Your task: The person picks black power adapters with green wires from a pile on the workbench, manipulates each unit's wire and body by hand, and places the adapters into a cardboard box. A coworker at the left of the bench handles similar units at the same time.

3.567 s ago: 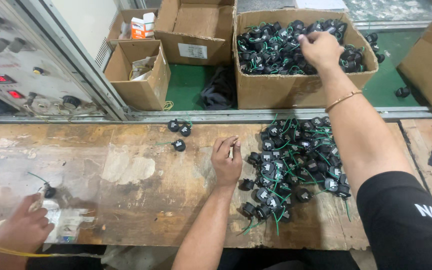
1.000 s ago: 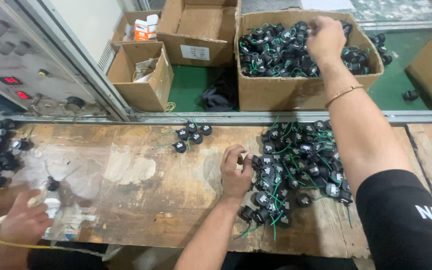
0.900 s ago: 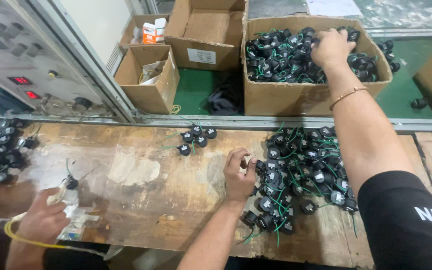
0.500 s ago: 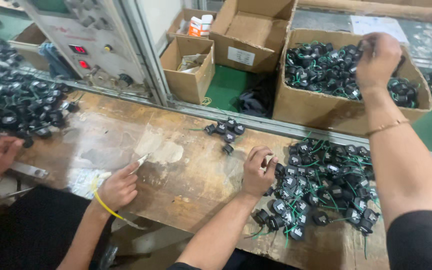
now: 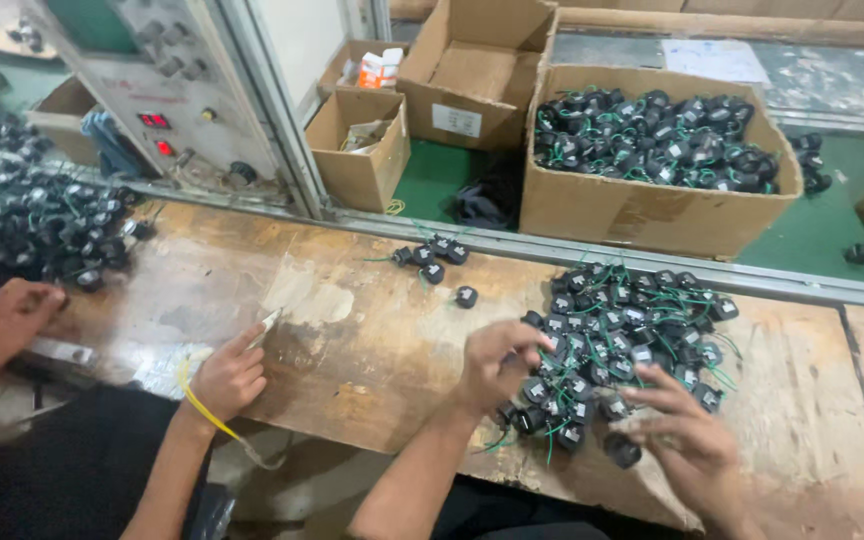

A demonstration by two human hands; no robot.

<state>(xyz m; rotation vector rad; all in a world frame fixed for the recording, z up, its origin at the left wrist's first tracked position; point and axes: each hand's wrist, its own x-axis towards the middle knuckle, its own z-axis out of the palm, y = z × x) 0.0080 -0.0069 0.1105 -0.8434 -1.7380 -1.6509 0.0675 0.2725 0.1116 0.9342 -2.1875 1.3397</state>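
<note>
A pile of small black components with green wires [image 5: 632, 325] lies on the worn wooden bench [image 5: 372, 340]. My left hand [image 5: 497, 362] rests at the pile's left edge, its fingers curled around a black component. Over the pile's near side my right hand [image 5: 680, 432] lies with fingers spread, holding nothing, next to a loose black component [image 5: 622, 450]. A few single components [image 5: 434, 262] sit apart toward the back of the bench.
Behind the bench a cardboard box [image 5: 642, 205] is full of the same components. Smaller open boxes [image 5: 357, 150] and a control panel [image 5: 167, 95] stand at back left. A co-worker's hands [image 5: 227, 375] work at left beside another heap of components [image 5: 47, 225].
My right hand has come down out of the cardboard box to the pile on the bench. My left hand has stayed at the pile's left edge. The view has swung left.
</note>
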